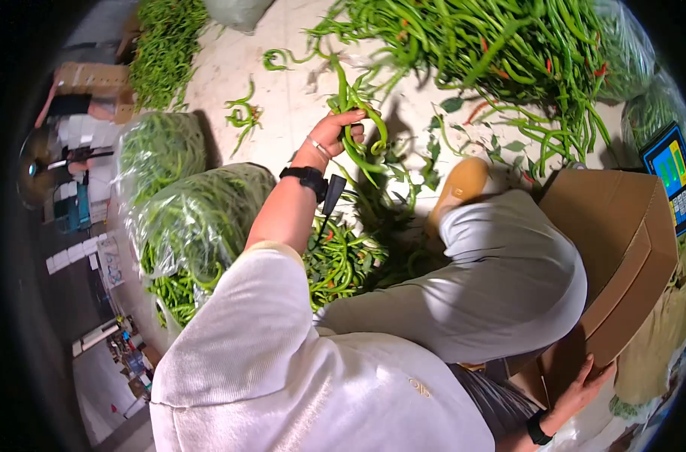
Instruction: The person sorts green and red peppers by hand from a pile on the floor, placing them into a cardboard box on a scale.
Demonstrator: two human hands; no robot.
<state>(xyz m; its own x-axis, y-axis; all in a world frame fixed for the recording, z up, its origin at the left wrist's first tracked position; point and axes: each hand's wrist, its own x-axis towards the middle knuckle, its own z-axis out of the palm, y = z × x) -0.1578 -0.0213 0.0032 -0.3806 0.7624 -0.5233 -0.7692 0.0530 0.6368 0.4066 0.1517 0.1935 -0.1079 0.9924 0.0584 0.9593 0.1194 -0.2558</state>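
Note:
My left hand (341, 134), with a bracelet and a black watch at the wrist, is closed around a few long green chili peppers (373, 129). They hang out on both sides of the fingers, above the pale floor. Low on the right, my right hand (582, 393) lies against the side of a brown cardboard box (595, 215), its fingers spread. Below my left forearm is a heap of chili peppers mixed with leaves (343, 260). Past my left hand, a large pile of green chili peppers (463, 38) with a few red ones covers the floor.
Clear plastic bags full of green peppers (200, 215) stand at the left. Another pepper pile (166, 49) lies at the far left. A scale with a lit display (672, 177) is beside the box. My tan shoe (463, 184) rests among loose leaves.

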